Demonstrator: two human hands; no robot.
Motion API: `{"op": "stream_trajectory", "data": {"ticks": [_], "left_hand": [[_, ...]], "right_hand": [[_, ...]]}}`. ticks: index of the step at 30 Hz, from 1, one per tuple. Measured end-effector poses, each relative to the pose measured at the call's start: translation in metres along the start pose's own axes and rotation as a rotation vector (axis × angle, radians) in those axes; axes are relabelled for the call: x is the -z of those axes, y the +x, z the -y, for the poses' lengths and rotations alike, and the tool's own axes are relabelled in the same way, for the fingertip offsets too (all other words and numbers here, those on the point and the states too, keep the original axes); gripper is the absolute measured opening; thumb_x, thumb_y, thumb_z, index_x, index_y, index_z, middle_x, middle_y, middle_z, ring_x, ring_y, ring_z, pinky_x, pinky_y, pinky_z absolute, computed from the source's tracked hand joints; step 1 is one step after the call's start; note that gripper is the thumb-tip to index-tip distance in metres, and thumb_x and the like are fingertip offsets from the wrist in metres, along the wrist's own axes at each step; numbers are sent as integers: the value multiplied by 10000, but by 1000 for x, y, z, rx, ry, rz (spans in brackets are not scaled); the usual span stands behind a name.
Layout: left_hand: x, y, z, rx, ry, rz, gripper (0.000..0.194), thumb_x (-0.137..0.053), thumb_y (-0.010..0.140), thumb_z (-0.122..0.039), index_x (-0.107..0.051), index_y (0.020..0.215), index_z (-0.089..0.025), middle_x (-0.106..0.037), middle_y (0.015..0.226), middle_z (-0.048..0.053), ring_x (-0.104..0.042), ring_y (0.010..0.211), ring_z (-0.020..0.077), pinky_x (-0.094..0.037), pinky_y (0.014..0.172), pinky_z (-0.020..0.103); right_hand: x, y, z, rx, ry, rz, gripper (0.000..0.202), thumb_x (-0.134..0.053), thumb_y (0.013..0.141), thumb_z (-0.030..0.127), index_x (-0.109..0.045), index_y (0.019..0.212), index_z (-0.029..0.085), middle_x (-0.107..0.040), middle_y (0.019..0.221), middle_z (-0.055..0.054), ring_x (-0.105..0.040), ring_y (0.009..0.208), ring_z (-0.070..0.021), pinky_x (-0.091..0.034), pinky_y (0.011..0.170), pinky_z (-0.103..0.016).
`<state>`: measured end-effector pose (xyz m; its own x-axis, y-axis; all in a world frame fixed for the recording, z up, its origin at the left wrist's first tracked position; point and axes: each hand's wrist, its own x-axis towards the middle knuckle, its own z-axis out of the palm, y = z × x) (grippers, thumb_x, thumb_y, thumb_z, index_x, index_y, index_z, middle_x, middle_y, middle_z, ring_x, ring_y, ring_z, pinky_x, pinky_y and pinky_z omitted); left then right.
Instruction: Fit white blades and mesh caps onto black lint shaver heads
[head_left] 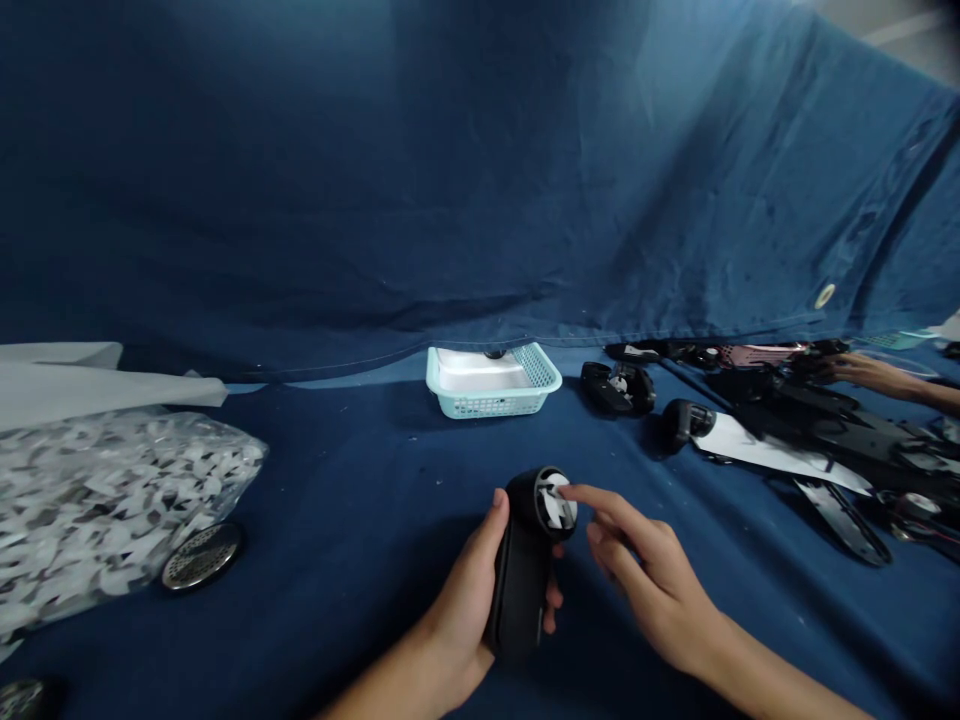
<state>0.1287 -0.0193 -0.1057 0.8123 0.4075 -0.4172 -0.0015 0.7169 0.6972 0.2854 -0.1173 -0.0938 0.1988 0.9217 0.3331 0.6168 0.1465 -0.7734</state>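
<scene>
A black device that looks like a handheld fan (517, 580) stands nearly upright in my left hand (469, 600). The thumb lies along its left side and the fingers wrap behind, their tips showing at the right edge. In its round head sits a white bladed part (558, 502), facing right. The stretched index finger of my right hand (660, 580) is at this white part and seems to touch it. The other right fingers are loosely bent, apart from the index finger, and hold nothing that I can see.
A light-blue basket (491, 405) with a white lining stands by the hanging blue cloth (450, 200). At left lie a clear bag of small white and dark pieces (127, 500) and a round grille (202, 556). Black housings (619, 388) and another person's hand (870, 372) are at right.
</scene>
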Motion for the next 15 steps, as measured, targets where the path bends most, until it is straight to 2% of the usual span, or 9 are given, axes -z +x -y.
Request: {"op": "stream_trajectory", "data": {"ticks": [4, 11, 15], "left_hand": [[1, 1, 0, -6, 4, 4, 800, -358, 805, -791, -661, 970, -69, -643, 649, 97, -590, 519, 145, -397, 502, 212], [1, 0, 1, -5, 5, -2, 781, -364, 809, -783, -656, 970, -77, -638, 641, 91, -582, 513, 146, -407, 506, 218], [2, 1, 0, 19, -32, 15, 801, -359, 802, -795, -662, 968, -72, -639, 651, 93, -591, 523, 142, -408, 506, 210]], "right_hand": [[-1, -1, -4, -38, 16, -14, 332, -358, 990, 286, -498, 1286, 235, -479, 606, 60, -381, 492, -96, -327, 497, -225], [-1, 0, -6, -3, -67, -89, 294, -389, 973, 241, -552, 1217, 240, -430, 555, 76, -368, 459, -90, -319, 471, -215], [-1, 0, -4, 122, -139, -139, 275, -424, 947, 167, -597, 1148, 239, -568, 628, 45, -500, 502, -90, -389, 513, -212]]}}
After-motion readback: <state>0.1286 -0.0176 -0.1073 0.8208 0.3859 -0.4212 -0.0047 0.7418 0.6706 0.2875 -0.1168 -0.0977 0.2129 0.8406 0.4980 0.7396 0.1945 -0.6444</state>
